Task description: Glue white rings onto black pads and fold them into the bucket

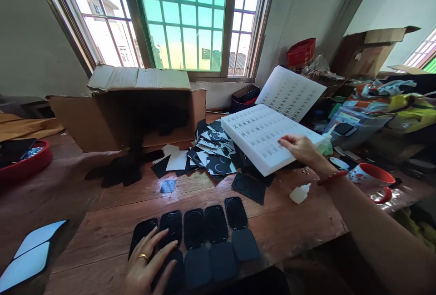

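My left hand, with a gold ring, rests with fingers apart over the leftmost black hinged cases at the table's near edge. Several of these cases lie opened in a row, such as the black case at the right end. My right hand is over the white foam tray, its thumb and fingertips pressed together at the slots; whatever is between them is too small to name. Small pieces stand in rows in the tray. Behind it leans a second white foam sheet.
A pile of black and white cards lies beside the tray. An open cardboard box stands behind. A small white bottle and a red-and-white mug are at right, a red basin at far left.
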The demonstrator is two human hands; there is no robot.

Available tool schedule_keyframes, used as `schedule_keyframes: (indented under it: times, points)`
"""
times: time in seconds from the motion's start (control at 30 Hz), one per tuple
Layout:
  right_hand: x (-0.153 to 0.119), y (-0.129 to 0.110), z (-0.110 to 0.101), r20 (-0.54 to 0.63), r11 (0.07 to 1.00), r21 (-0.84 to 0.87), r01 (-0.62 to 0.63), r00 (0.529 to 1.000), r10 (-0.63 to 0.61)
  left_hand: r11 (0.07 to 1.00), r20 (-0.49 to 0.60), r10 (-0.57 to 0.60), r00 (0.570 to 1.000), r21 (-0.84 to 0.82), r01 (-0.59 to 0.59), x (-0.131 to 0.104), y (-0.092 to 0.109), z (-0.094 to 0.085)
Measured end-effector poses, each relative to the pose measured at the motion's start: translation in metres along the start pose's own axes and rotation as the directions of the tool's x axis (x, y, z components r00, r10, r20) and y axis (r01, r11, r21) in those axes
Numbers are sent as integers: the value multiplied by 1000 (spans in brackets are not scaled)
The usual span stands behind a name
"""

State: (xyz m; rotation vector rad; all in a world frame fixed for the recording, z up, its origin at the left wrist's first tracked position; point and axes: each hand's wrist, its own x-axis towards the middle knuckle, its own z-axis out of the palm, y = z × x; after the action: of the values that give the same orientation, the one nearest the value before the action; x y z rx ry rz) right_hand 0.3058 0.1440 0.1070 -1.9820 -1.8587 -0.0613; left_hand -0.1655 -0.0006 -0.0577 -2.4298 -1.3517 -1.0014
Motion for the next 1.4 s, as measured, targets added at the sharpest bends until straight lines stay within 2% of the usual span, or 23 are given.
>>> schedule_keyframes:
  times: [0.07,0.13,0.3,0.5,0.6,0.7,0.8,0.83,0.87,0.93,0.97,1.0,1.07,1.2,1.4]
  points:
    - [8,16,-11,-57,997,7,-72,996,72,999,-18,33,999,-8,-33,3,2,3]
    - [13,26,-15,-57,994,13,-104,993,105,998,-31,61,998,-16,-62,6,6,4]
    - [18,30,-3,-31,991,-23,-130,991,129,997,-4,61,998,-44,-61,14,17,0]
    - [29,24,20,-113,965,-99,-244,966,233,990,90,-57,994,-127,68,17,35,-2]
    - [29,16,19,-172,965,-100,-244,959,225,977,171,-118,978,-157,145,21,47,1]
    - [14,1,7,-311,974,-91,-209,935,172,969,249,-138,958,-165,183,30,61,5]
    - [-20,-25,0,-439,992,-55,-116,895,80,969,324,-133,937,-154,191,44,76,12]
    - [-34,-36,3,-451,998,-20,-58,892,43,971,346,-124,930,-151,185,49,81,15]
    - [-48,-47,10,-453,992,122,18,891,39,973,368,-107,924,-152,173,55,85,19]
    - [-76,-69,30,-346,957,286,59,937,46,977,401,-60,914,-165,136,67,92,28]
    - [-88,-77,43,-172,870,492,14,982,81,978,412,-34,911,-175,115,72,96,32]
    - [-98,-84,56,8,770,634,-73,996,87,978,422,-6,907,-187,94,77,99,36]
    - [-111,-92,80,188,665,725,-178,980,57,977,445,43,895,-204,54,85,103,42]
    - [-119,-89,107,270,614,754,-233,962,33,981,491,86,867,-193,12,91,108,47]
    - [-117,-84,118,239,624,761,-177,971,-16,985,516,83,853,-173,8,92,109,46]
